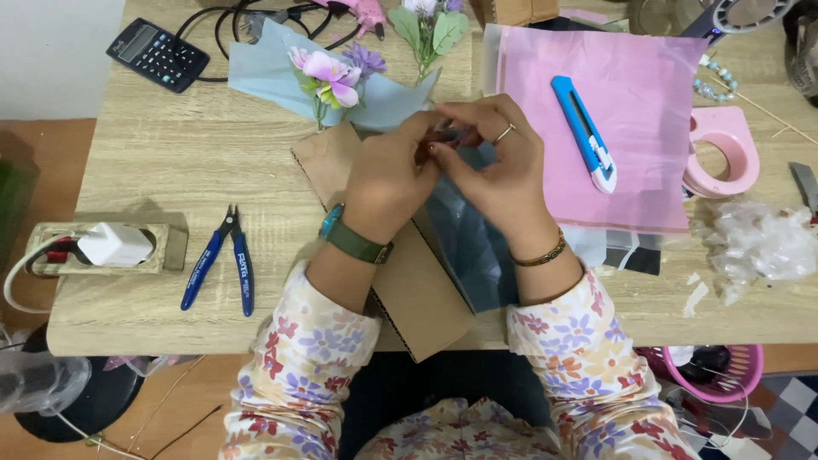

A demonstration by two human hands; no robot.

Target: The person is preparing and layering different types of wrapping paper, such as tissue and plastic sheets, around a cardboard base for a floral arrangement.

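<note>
I see my left hand (388, 175) and right hand (494, 162) brought together over the middle of the pale wooden bench (153, 162), fingertips pinched around a small dark reddish object (447, 138) held between them; it is too hidden to tell what it is. Both hands are closed on it, just above a brown corrugated cardboard piece (417, 290) and a sheet of dark grey-blue wrapping paper (473, 247). Just beyond the fingers lies a small bunch of pink and purple artificial flowers (328, 77) wrapped in light blue paper. To the right, a blue utility knife (584, 132) rests on a pink paper sheet (630, 85), beside a pink tape dispenser (724, 153). Well to the left lie blue-handled wire cutters (220, 260) and a black calculator (158, 54).
</note>
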